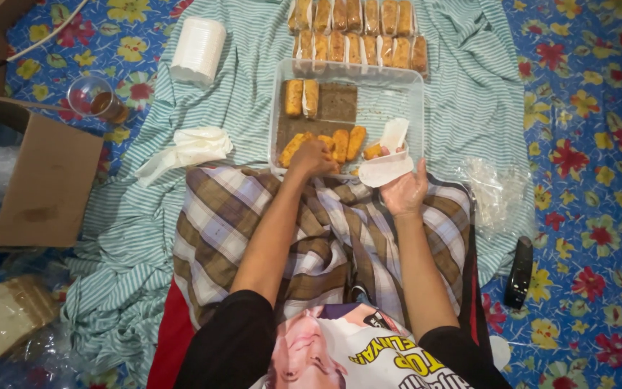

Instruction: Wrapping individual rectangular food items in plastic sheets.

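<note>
rolls (340, 144) of fried golden pastry lie in the clear tray (404, 86). left hand (312, 158) closes on one at the tray's near edge; right hand (404, 191), half open beside it, cups a white wrapper (386, 167). best lifted gently, then seated squarely in the paper.

So I've got the tray (417, 108) sitting in front of my lap, rows of wrapped rolls (358, 32) behind it, cardboard box (48, 180) off left, remote (520, 272) right.

Dim, soft overhead light; slightly blurry, edges warped.
</note>
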